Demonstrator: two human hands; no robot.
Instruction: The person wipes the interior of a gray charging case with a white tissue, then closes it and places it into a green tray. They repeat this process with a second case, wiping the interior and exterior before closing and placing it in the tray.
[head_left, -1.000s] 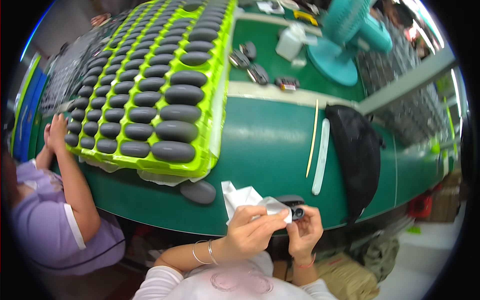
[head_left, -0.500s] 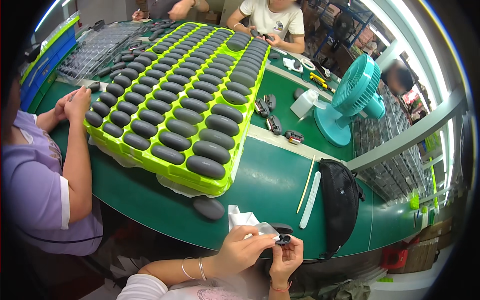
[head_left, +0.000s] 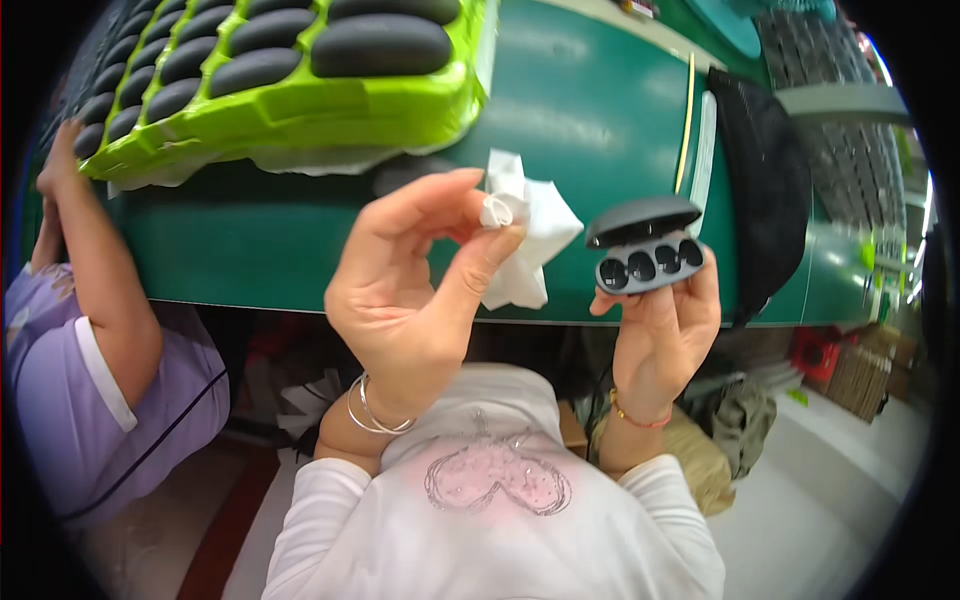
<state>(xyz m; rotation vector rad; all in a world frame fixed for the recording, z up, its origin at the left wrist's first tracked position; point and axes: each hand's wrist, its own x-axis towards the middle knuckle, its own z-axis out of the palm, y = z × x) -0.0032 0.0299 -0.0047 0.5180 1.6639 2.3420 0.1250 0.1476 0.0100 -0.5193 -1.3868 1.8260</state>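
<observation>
My left hand (head_left: 405, 275) pinches a white wiping cloth (head_left: 545, 225) between thumb and forefinger, one bit of it rolled up at the fingertips. The rest of the cloth hangs down beside the fingers, over the table edge. In my right hand (head_left: 665, 335) is a dark grey earbud case (head_left: 650, 264), held from below and behind with its lid raised. Several glossy black wells show inside the case. Cloth and case are apart. A closed dark grey case (head_left: 408, 176) lies on the table behind my left hand, partly hidden by it.
A lime-green tray (head_left: 330, 128) holding rows of dark grey cases stands at the upper left. To the right lie a thin wooden stick (head_left: 686, 125), a pale flat strip (head_left: 704, 150) and a black pouch (head_left: 760, 190). A co-worker's arm (head_left: 105, 270) reaches in at the left.
The view has tilted down towards my body. My hands have drawn apart, taking the cloth away from the case. The case's inner wells are now turned into view.
</observation>
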